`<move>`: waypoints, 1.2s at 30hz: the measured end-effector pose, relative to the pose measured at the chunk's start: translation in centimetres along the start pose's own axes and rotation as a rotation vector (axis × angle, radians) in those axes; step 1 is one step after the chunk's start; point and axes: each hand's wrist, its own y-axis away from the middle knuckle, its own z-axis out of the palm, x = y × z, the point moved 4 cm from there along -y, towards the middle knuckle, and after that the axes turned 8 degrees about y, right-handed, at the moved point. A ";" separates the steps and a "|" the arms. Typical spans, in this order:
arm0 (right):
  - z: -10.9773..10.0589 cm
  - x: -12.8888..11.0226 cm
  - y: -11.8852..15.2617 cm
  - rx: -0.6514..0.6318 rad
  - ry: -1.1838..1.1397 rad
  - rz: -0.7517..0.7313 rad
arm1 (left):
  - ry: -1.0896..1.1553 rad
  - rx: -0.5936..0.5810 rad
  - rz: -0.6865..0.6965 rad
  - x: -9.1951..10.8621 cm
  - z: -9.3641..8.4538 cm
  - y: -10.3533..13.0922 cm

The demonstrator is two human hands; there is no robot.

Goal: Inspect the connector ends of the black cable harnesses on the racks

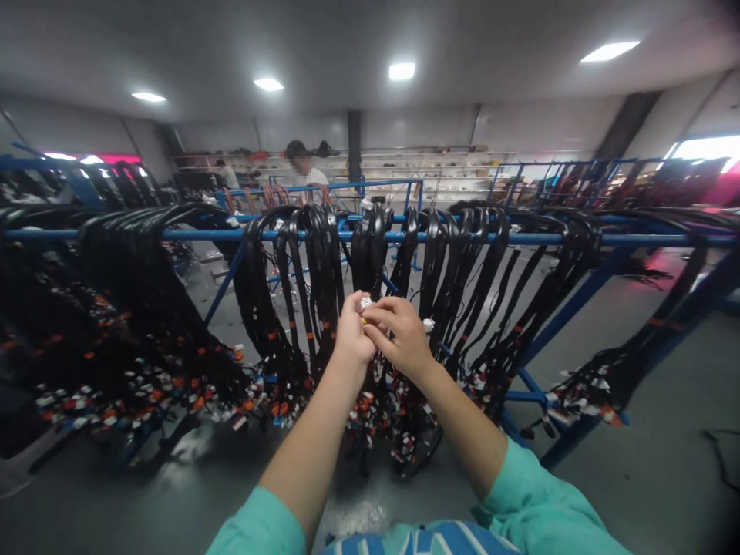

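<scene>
taking the joined hands as the dial's centre, striped cloth (pixel 416 539) is showing at 6 o'clock, with teal sleeves (pixel 546 493) lying at 4 and 7 o'clock. both forearms are reaching forward and converging. the left hand (pixel 351 335) is curling partly closed and holding a small white connector (pixel 366 303) at its fingertips. the right hand (pixel 403 333) is meeting it from the 3 o'clock side, thumb and fingers bending inward; whether these are gripping the connector cannot be told. a yellow piece (pixel 364 321) is showing between the hands, just below the connector. a second white connector (pixel 428 325) is sitting at 3 o'clock, just beside the right hand.

beyond the hands, black cable bundles (pixel 321 250) are hanging over a blue rail (pixel 200 234), which is crossing 12 o'clock. their lower ends are carrying clustered connectors (pixel 156 393) in white, orange and red, the densest spread lying between 8 and 9 o'clock. a loose black cable (pixel 720 462) is lying on the grey floor (pixel 664 478) at 4 o'clock.

farther back, a co-worker (pixel 314 176) is appearing at 11 o'clock, shelving (pixel 439 166) is lining the wall near 12 to 1 o'clock, and a ceiling light (pixel 401 72) is glowing at 12 o'clock.
</scene>
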 end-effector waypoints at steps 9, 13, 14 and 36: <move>-2.9 2.2 0.6 0.058 -0.085 0.163 | -0.031 -0.081 -0.114 -1.8 0.6 0.4; -3.5 2.4 0.6 0.013 -0.010 0.099 | 0.027 -0.046 -0.130 -2.3 0.8 0.6; -3.7 2.4 0.6 0.005 0.018 0.077 | 0.037 -0.041 -0.128 -2.3 0.9 0.6; -2.8 3.5 -0.7 -0.330 0.066 0.085 | 0.021 -0.103 -0.063 -3.2 1.1 0.9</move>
